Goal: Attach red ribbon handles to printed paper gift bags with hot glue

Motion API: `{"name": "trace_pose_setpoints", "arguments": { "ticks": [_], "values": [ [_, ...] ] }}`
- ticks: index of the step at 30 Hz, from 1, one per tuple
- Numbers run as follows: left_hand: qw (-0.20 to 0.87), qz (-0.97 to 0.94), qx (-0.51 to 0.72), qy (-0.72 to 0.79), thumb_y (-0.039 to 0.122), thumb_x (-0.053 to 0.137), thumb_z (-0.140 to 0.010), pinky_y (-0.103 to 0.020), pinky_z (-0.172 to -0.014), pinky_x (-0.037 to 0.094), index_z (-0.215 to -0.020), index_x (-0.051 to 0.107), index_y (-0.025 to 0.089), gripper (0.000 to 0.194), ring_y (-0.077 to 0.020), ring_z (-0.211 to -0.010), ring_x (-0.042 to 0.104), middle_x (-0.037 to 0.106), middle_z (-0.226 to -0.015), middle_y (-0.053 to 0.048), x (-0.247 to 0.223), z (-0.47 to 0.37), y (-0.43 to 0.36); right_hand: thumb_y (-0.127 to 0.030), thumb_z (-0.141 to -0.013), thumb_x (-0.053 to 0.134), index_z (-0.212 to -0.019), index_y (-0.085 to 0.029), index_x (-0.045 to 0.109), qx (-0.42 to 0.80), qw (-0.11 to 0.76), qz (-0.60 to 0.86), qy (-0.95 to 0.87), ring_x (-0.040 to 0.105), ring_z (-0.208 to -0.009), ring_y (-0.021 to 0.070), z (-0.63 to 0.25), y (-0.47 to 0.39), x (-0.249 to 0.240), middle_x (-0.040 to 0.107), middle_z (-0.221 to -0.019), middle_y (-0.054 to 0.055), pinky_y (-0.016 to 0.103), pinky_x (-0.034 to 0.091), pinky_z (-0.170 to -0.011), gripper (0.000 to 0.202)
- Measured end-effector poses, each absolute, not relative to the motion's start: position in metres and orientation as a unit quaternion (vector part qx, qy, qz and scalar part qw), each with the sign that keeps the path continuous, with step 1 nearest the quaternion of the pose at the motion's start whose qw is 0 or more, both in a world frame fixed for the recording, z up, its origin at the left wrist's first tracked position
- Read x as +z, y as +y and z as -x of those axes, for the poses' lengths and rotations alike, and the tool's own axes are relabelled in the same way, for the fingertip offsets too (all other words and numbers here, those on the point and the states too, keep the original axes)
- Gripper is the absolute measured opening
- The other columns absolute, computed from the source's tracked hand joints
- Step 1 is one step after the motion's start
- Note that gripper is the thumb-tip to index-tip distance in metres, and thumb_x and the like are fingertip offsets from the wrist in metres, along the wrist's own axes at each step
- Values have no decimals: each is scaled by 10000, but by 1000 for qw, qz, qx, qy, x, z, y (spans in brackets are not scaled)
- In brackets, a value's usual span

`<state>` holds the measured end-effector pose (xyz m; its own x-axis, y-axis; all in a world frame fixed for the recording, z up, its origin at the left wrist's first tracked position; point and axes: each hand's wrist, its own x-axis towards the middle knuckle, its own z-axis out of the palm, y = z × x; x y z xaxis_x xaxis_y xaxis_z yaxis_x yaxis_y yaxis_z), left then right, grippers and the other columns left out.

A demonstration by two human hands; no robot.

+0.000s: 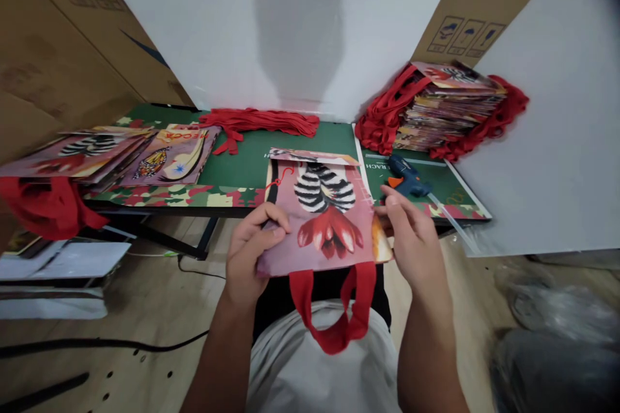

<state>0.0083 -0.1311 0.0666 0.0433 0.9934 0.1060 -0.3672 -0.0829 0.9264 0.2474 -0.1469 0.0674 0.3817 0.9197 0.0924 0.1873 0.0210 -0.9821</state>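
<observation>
A flat printed paper bag (322, 226) with zebra stripes and a red flower lies tilted in front of me, its far end over the table's front edge. From its near edge hangs a red ribbon handle (334, 329) in a loop. My left hand (252, 248) pinches the bag's left near corner, thumb on top and fingers curled. At the right side my right hand (411, 232) holds the bag's edge by the yellow-orange side fold; some of its fingers are hidden behind. Beyond that hand lies a blue glue gun (407, 177) with an orange trigger and a clear glue stick.
Red ribbon strips (261, 121) lie along the back of the green table (242, 171). A tall stack of bags (450, 110) with red handles stands back right. More bags (92, 155) lie at left. A white panel (217, 26) and cardboard (43, 45) enclose the table.
</observation>
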Motion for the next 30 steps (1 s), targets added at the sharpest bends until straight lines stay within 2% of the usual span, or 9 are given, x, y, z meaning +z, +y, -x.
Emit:
{"name": "trace_pose_setpoints", "arguments": {
  "ticks": [2,4,8,12,15,19,23,26,30],
  "values": [
    [556,-414,615,375,301,754,-725,-237,-459,237,-663,680,178,156,-93,-505,404,510,-641,12,65,-8,-129,-456,-1033,695,-1397,-221,730,143,549,620,-542,746,-828,236,-255,-156,66,827,-1089,86,356,596,-713,434],
    [541,-395,633,389,289,736,-711,-230,-457,248,-636,659,171,159,-88,-527,405,498,-672,8,65,-8,-126,-326,-1021,714,-1376,-253,735,62,531,543,-647,747,-950,255,-261,-167,69,796,-1219,101,375,596,-754,363],
    [557,-350,639,399,285,739,-703,-210,-486,337,-663,656,170,148,-97,-587,465,478,-732,10,66,-7,-124,-177,-997,701,-1473,-309,673,84,473,426,-766,664,-1287,309,-264,-182,75,677,-1460,108,472,567,-1009,495],
    [610,-332,593,407,310,771,-691,-217,-468,348,-696,654,173,181,-95,-553,457,473,-748,18,70,-7,-124,-109,-977,662,-1569,-309,576,15,457,432,-778,585,-1389,334,-256,-180,71,579,-1574,134,551,471,-1127,631],
    [625,-328,571,419,339,802,-659,-208,-461,299,-685,646,172,230,-83,-531,416,476,-709,23,72,-8,-125,-97,-949,698,-1458,-296,664,-21,443,417,-793,555,-1405,356,-252,-178,72,545,-1608,140,580,418,-1141,547],
    [606,-334,580,430,351,804,-600,-217,-463,276,-615,622,172,256,-86,-524,411,460,-649,26,75,-8,-125,-74,-944,725,-1202,-279,786,49,454,344,-820,640,-1221,296,-252,-181,83,715,-1408,97,528,441,-1066,335],
    [617,-347,560,431,371,782,-604,-235,-456,243,-602,621,177,252,-84,-495,379,445,-604,28,74,-7,-125,-165,-985,775,-1021,-257,825,176,475,257,-823,707,-1017,240,-253,-176,92,810,-1152,72,452,501,-939,111],
    [651,-365,520,417,388,770,-633,-251,-455,218,-626,620,186,252,-91,-474,374,448,-581,30,71,-6,-125,-219,-991,819,-993,-256,855,319,491,209,-783,718,-860,195,-253,-165,94,816,-951,50,375,542,-839,52],
    [684,-380,476,401,386,756,-663,-264,-444,181,-641,611,189,245,-86,-450,342,429,-571,40,66,-7,-125,-234,-929,893,-899,-242,883,484,502,148,-702,701,-719,163,-253,-146,94,779,-824,55,292,544,-696,32]
  ]
}}
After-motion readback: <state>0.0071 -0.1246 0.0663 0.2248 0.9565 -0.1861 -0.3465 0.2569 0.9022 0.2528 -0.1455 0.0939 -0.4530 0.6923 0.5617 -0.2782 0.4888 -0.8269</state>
